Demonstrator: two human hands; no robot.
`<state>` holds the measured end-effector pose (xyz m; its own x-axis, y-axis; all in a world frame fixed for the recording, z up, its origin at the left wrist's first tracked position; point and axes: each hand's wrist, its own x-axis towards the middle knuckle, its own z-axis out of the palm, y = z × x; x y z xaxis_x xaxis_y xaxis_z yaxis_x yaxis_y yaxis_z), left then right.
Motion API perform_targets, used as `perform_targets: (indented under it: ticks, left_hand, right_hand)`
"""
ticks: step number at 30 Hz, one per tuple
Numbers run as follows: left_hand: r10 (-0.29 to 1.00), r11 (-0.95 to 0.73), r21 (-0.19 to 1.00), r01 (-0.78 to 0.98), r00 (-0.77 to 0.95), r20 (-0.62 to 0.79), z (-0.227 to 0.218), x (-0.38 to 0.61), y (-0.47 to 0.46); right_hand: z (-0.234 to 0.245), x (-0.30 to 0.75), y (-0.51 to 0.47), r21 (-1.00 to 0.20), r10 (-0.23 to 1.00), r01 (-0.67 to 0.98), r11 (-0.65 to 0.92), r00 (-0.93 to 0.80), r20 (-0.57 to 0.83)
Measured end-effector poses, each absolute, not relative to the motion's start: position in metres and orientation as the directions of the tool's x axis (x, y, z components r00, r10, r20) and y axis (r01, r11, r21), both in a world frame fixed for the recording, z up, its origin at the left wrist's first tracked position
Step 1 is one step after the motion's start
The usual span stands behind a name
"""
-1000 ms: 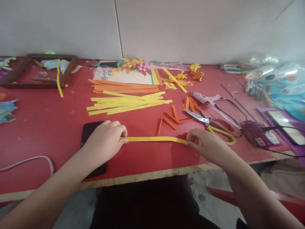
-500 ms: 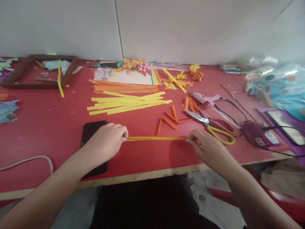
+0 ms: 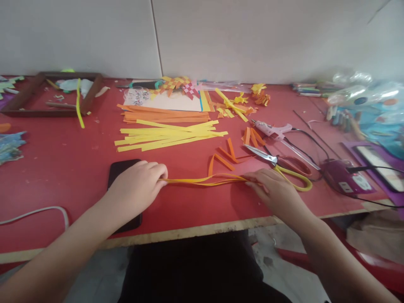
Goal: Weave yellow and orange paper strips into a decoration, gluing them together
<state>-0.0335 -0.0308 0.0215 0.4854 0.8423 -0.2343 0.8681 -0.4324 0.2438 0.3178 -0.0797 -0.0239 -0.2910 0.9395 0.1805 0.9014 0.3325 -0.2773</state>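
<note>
Near the front edge of the red bench [image 3: 186, 210], we hold thin yellow-orange strips [image 3: 195, 182]: our left hand [image 3: 142, 181] pinches one end, our right hand [image 3: 273, 187] the other, the strips stretching between. Scissors [image 3: 272, 159] lie just beyond the right hand; farther right, a purple box [image 3: 336, 172] bears pale patches [image 3: 361, 182] we cannot read.

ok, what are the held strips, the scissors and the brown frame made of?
Held strips: probably paper, matte; thin edges, bowing apart mid-length.
Scissors: blades look like polished metal, silvery with bright highlights; handles, one red, one yellow, likely plastic, smoothly rounded.
Brown frame: perhaps wood, could be plastic; dark, straight bars, no grain discernible.
</note>
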Motion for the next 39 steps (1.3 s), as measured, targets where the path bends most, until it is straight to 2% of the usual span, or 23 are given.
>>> perform_targets:
  ticks: [7,12,29,33,39]
  left_hand:
    - [0.85,-0.395,0.285,0.873,0.465,-0.249,0.031,-0.036,-0.034]
    - [0.83,-0.415,0.264,0.87,0.482,-0.281,0.029,-0.038,-0.04]
    - [0.825,-0.444,0.324,0.835,0.522,-0.215,0.019,-0.031,-0.049]
    - [0.801,-0.431,0.384,0.817,0.542,-0.254,0.022,-0.028,-0.054]
    - [0.785,-0.445,0.362,0.819,0.551,-0.283,0.018,-0.023,-0.057]
  right_hand:
    - [-0.018,0.317,-0.076,-0.283,0.934,0.891,0.355,-0.322,0.156]
    - [-0.02,0.321,-0.077,-0.28,0.943,0.901,0.331,-0.306,0.13]
    - [-0.021,0.321,-0.076,-0.262,0.919,0.881,0.393,-0.365,0.15]
    - [-0.022,0.321,-0.077,-0.278,0.929,0.887,0.369,-0.344,0.135]
    - [-0.02,0.32,-0.076,-0.276,0.93,0.889,0.366,-0.336,0.15]
